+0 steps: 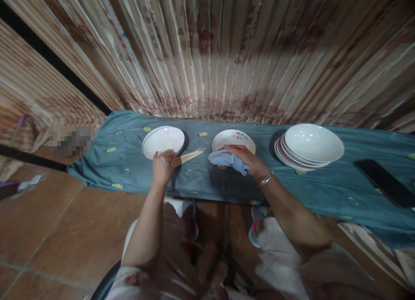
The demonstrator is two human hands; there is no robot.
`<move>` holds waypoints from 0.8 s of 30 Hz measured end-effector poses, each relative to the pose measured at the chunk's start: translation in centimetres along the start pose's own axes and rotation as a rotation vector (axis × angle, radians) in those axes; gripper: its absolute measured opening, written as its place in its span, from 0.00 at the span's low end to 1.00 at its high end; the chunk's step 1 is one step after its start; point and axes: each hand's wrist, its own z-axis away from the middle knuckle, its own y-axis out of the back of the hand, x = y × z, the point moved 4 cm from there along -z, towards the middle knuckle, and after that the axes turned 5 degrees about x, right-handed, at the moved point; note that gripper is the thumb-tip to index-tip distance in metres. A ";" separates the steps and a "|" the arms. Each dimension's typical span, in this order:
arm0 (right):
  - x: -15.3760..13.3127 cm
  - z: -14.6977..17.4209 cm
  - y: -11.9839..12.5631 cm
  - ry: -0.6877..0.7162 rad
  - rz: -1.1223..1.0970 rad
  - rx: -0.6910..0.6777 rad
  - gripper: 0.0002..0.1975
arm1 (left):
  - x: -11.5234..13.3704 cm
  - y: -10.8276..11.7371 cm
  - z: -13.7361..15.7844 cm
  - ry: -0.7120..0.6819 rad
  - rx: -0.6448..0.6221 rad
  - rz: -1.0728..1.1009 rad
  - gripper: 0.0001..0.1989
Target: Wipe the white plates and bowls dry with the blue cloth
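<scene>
My left hand (163, 165) is at the near rim of a white bowl (164, 140) on the left. Its fingers are curled round one end of a bundle of chopsticks (190, 156), whose other ends point right. My right hand (248, 160) grips a light blue cloth (228, 161) against the near edge of a white bowl with a flower pattern (231, 138). The palm and fingertips partly cover that bowl. A bracelet circles my right wrist.
A stack of several white bowls (313, 142) stands to the right. Farther right lies a black phone (385, 183). Everything rests on a narrow surface under a teal cloth (126, 170). A pleated curtain (207, 53) hangs behind, and black bars (58, 60) run along the left.
</scene>
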 end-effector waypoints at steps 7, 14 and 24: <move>1.1 -0.2 -1.5 -0.088 -0.033 -0.051 0.19 | 1.4 0.4 0.5 -0.072 0.036 0.069 0.17; 1.4 0.1 -3.1 -0.088 0.022 -0.115 0.19 | 3.6 1.2 1.4 -0.149 0.102 0.138 0.15; 1.7 0.1 -3.0 -0.070 0.010 -0.074 0.18 | 8.5 2.6 3.3 -0.309 0.111 0.306 0.14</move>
